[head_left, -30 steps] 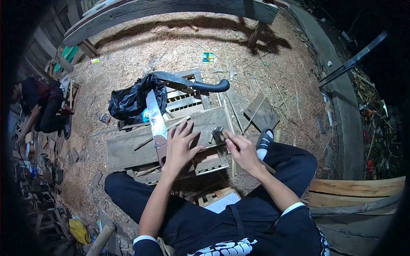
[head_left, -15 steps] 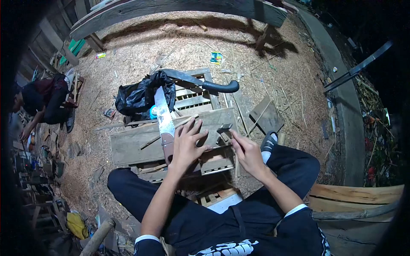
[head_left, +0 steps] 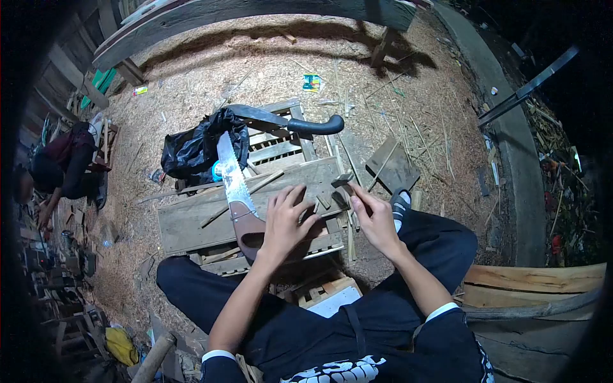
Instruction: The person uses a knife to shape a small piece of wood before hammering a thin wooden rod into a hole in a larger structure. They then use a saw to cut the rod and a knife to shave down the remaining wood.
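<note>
My left hand hovers low over the wooden board, fingers apart and nothing visible in them. Beside it lies a handsaw, its brown handle near my wrist. My right hand is closed round what looks like a small hammer, whose dark metal head sticks out toward the board's right end; the handle is mostly hidden by my fingers. Small wood pieces lie on the board between my hands. A thin stick rests left of the saw and passes under its blade.
A large knife with a black handle lies on the slatted wood beyond the board, next to a black plastic bag and a blue round object. A flat wood piece lies on the shavings. Another person crouches at left.
My right hand and the hammer have risen slightly away from the board's edge. My left hand has shifted a little right, away from the saw handle. The whole view has moved slightly.
</note>
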{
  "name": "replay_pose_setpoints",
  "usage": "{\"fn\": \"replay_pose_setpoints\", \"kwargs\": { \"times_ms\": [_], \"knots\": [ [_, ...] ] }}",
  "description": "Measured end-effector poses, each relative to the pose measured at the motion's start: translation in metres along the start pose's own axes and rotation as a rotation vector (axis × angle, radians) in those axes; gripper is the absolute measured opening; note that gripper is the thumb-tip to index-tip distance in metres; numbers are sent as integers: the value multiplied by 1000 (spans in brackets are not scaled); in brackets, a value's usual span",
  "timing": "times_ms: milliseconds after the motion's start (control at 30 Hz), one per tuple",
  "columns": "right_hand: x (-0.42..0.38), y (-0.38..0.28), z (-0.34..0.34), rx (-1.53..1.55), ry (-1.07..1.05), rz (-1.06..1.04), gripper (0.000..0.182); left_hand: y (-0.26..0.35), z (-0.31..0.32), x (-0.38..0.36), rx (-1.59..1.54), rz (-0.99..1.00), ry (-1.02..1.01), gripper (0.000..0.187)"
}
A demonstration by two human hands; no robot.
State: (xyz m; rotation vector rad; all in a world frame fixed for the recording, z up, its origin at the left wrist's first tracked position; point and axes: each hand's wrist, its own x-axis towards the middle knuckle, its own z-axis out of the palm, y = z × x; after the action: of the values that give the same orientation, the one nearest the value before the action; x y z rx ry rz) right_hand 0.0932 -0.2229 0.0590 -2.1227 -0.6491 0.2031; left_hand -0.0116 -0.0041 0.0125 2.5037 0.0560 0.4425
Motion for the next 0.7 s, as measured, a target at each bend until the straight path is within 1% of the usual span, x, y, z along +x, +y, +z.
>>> {"fn": "replay_pose_setpoints", "kwargs": {
  "times_ms": [100,167,233,267,300,333,367,400,433,467,500,567,600,633,700],
  "knots": [
    [-4,4,2,2,-39,19,38,0,2,2,-1,-21,26,28],
    [-5,10,5,-27,9,-142,37,0,3,3,-11,-23,42,26],
    [-4,9,4,-19,9,-136,37,1,4,3,0,11,95,19],
    [-4,8,2,-12,6,-128,37,0,4,3,1,12,95,19],
    [-4,4,-1,-12,7,-129,37,0,3,4,-34,-17,141,17],
    [-5,-2,-5,-18,-19,-57,37,0,2,5,-70,-47,185,16],
    [-4,-5,-7,-23,-43,13,37,0,-1,4,-69,-45,185,16],
    [-4,-2,-6,-22,-42,13,37,2,-8,3,-40,-74,186,14],
    [-3,4,-5,-5,-11,-34,38,4,-15,3,-10,-103,187,13],
    [-3,7,-4,13,19,-79,39,4,-20,3,-17,-71,198,12],
    [-3,7,-5,15,20,-78,39,3,-23,1,-16,-70,196,12],
    [-4,7,-4,17,8,-57,38,0,-27,-6,-42,-52,41,12],
    [-4,8,-4,19,6,-61,38,0,-24,-5,-103,-4,42,13],
    [-4,10,-3,15,16,-91,38,0,-23,-6,-101,-6,44,13],
    [-6,11,-2,12,22,-116,38,4,-20,-10,-69,6,-48,15]
  ]
}}
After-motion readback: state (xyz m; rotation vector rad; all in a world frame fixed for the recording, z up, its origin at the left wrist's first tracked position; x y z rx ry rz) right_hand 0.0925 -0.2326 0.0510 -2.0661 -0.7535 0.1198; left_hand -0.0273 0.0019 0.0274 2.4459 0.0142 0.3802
